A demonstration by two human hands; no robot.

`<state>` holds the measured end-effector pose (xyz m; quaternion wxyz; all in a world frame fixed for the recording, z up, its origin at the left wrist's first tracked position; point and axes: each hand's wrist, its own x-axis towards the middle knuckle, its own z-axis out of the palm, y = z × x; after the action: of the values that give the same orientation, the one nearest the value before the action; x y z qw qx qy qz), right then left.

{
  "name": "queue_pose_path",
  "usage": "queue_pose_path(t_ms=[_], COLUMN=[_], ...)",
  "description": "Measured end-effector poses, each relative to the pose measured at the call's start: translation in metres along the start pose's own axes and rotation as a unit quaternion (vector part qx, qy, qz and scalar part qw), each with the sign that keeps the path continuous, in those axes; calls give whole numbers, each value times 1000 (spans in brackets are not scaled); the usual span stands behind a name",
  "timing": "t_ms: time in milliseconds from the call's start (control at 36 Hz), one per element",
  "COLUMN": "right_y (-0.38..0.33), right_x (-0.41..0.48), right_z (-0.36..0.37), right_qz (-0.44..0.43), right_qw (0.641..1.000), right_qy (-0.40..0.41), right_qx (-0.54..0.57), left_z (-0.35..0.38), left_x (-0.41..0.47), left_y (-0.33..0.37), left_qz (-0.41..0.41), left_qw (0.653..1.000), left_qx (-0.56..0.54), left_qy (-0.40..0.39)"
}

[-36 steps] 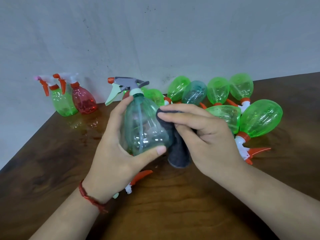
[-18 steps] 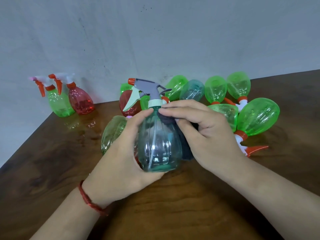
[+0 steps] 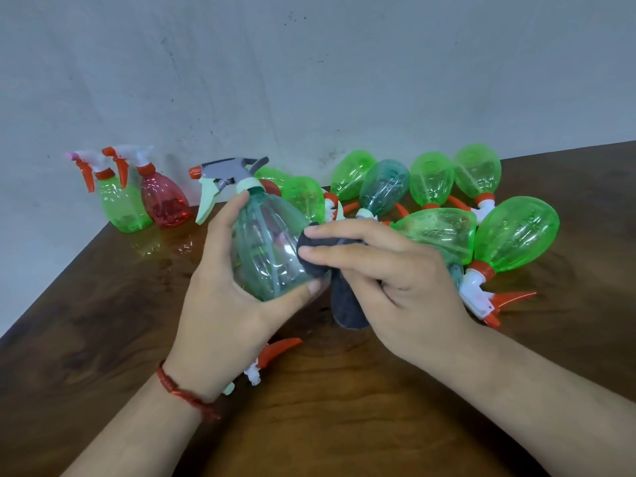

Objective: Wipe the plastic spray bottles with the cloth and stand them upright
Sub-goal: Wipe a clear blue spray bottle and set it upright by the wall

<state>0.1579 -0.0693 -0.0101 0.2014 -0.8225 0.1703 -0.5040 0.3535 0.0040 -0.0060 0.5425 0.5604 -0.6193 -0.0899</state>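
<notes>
My left hand grips a clear teal spray bottle with a grey and white trigger head, held tilted above the table, nozzle pointing left. My right hand holds a dark grey cloth and presses it against the bottle's right side. Two bottles stand upright at the back left: a green bottle and a red bottle. Several green bottles and a second teal bottle lie on their sides at the back right.
The brown wooden table meets a grey wall at the back; its left edge runs diagonally. An orange trigger of a lying bottle shows below my left hand, the rest of it hidden.
The held bottle has moved left and tipped from upright, base now lifted off the table. The cloth slid from behind its neck down to its right side.
</notes>
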Motion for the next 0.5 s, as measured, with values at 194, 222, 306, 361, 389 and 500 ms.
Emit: queue_pose_path(t_ms=[194,222,306,361,389,500], right_y=[7,7,7,7,6,5], right_x=[10,11,13,15,15,13], right_z=[-3,-4,-8,-11,-12,-13], right_qz=[108,116,128,123,115,44], right_qw=[989,988,985,987,990,999], right_qy=[35,36,34,30,27,21], right_qx=[96,101,107,96,82,-5], left_z=[5,8,13,13,12,11], left_x=[-6,-8,-12,-12,-11,-9], left_y=[-2,0,5,4,4,4], left_qz=[28,36,59,72,79,104], left_qw=[994,993,989,987,986,984], left_qx=[-33,-30,-19,0,13,74], left_qy=[-102,-113,-137,-143,-143,-122])
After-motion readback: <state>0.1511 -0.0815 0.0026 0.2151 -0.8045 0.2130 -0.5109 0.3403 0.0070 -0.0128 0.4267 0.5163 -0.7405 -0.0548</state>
